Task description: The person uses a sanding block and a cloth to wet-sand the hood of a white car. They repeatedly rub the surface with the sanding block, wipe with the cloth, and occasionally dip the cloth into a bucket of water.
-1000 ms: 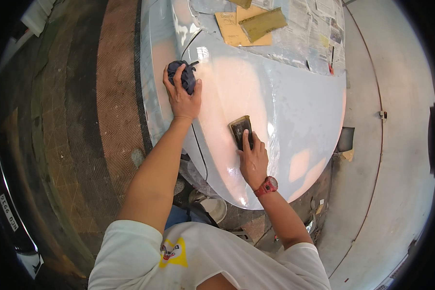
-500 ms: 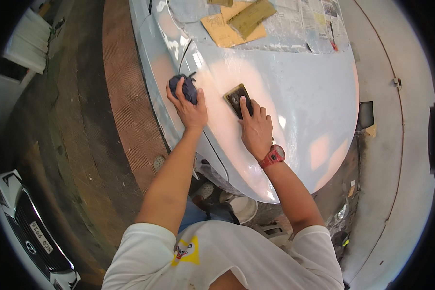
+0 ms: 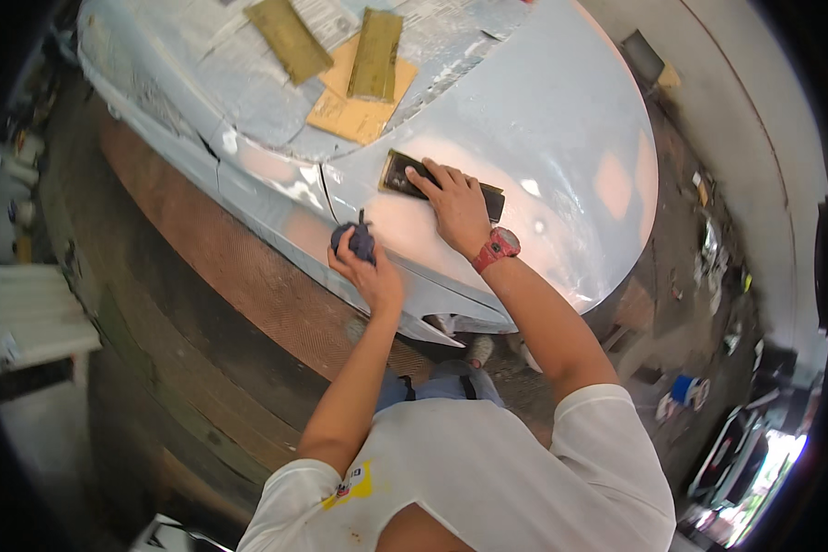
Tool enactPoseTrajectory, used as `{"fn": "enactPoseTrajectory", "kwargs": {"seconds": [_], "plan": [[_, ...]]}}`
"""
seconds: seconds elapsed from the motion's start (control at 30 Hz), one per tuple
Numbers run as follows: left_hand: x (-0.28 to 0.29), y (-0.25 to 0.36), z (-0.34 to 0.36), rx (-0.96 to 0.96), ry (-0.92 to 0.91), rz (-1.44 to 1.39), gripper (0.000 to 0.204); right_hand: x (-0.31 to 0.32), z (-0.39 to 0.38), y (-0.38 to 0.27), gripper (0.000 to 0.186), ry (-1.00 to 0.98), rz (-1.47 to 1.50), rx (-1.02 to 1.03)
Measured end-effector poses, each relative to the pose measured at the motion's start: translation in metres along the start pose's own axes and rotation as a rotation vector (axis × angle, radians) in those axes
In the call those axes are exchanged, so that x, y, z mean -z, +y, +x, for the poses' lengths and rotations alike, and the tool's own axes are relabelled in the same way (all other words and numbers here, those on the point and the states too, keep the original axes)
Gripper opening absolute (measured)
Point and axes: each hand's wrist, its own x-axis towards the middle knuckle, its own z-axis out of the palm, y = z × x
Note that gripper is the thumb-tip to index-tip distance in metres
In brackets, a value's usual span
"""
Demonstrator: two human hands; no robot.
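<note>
A dark wadded cloth (image 3: 351, 242) is gripped in my left hand (image 3: 374, 276), whose fingers curl round it. That hand is over the edge of the car's fender, and I cannot tell whether the cloth touches the panel. My right hand (image 3: 460, 210), with a red watch at the wrist, grips a long dark sanding block (image 3: 396, 173) from above. The block rests on the pinkish patch (image 3: 417, 230) of the pale grey car hood (image 3: 575, 120). My palm hides the block's middle.
Olive sanding strips (image 3: 290, 41) lie with a piece of cardboard (image 3: 345, 118) on the paper-covered part of the car. A reddish textured mat (image 3: 202, 221) runs along its side. A pale wall (image 3: 754, 120) stands to the right, with debris (image 3: 708, 248) below it.
The view has turned, so the car lies at a different slant. The sanding block has swung round under my right hand, which now lies more along it. My left hand still holds the cloth.
</note>
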Motion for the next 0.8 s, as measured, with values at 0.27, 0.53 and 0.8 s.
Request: {"fn": "enactPoseTrajectory", "kwargs": {"seconds": [0.27, 0.53, 0.8], "plan": [[0.042, 0.097, 0.017, -0.51, -0.913, -0.255, 0.074, 0.033, -0.101, -0.035, 0.079, 0.527, 1.243, -0.395], [-0.041, 0.123, 0.086, -1.162, -1.077, 0.544, 0.072, 0.047, -0.059, -0.007, 0.03, 0.84, 1.598, -0.771], [-0.08, 0.132, 0.126, -1.492, -1.266, 0.739, 0.071, -0.016, -0.083, 0.035, 0.04, 1.247, 0.813, -0.98]]}}
